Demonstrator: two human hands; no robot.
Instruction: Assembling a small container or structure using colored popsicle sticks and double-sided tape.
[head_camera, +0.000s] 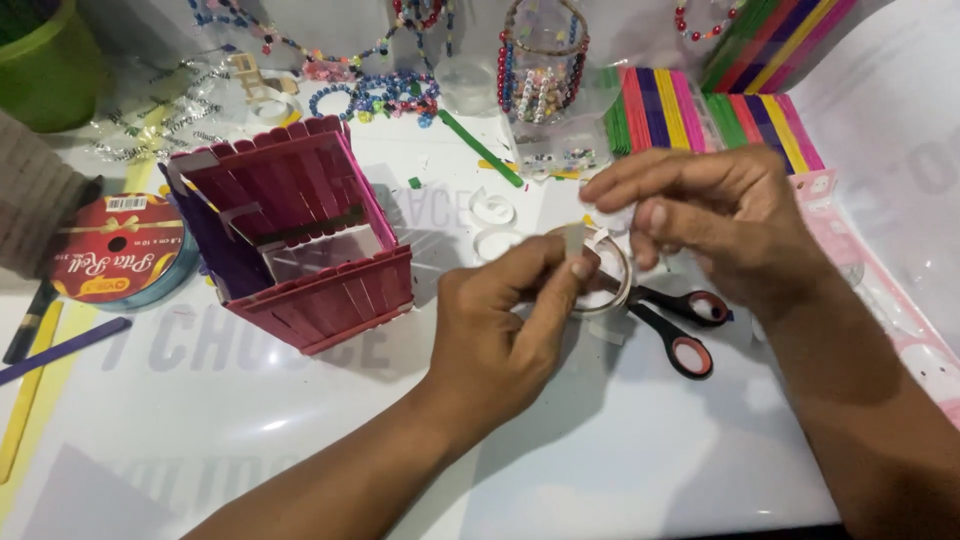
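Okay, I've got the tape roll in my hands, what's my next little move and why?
Probably peel the strip a little further. Your left hand grips the tape roll, your right hand pinches its loose end, and the scissors lie right below for cutting.

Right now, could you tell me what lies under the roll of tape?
Black scissors with red-lined handles lie under the tape roll, on the white table. Their blades are hidden behind the roll and left hand.

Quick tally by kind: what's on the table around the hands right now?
Tape rolls: 3 – one in the left hand and right hand, two white ones
Scissors: 1
Stick box: 1
Ribbon spool: 1
Stick bundles: 3
Total: 9
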